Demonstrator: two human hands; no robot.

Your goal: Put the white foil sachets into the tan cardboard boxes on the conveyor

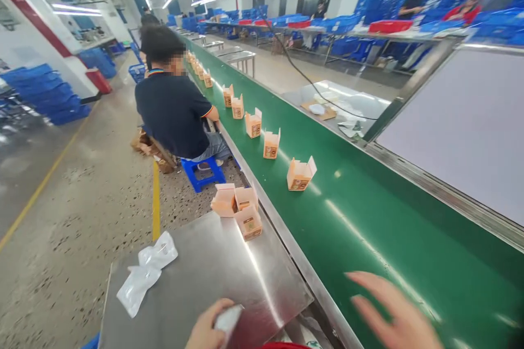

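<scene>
My left hand (208, 327) is at the bottom, over the near edge of the metal table (196, 262), closed around a small white packet (228, 320). My right hand (391, 311) hovers over the green belt (352, 218) at lower right, thumb and fingers apart, nothing between them, slightly blurred. Three open orange boxes (249, 222) stand together at the table's far corner. On the belt, the nearest open box (299, 175) stands upright, with several more in a line behind it. Two white pouches (159, 251) lie on the table's left part.
A person in a dark shirt (172, 106) sits on a blue stool (202, 173) left of the belt. The belt's metal rail (286, 240) runs beside the table. A pale panel (458, 120) stands at the right. Blue crates (45, 92) are stacked far left.
</scene>
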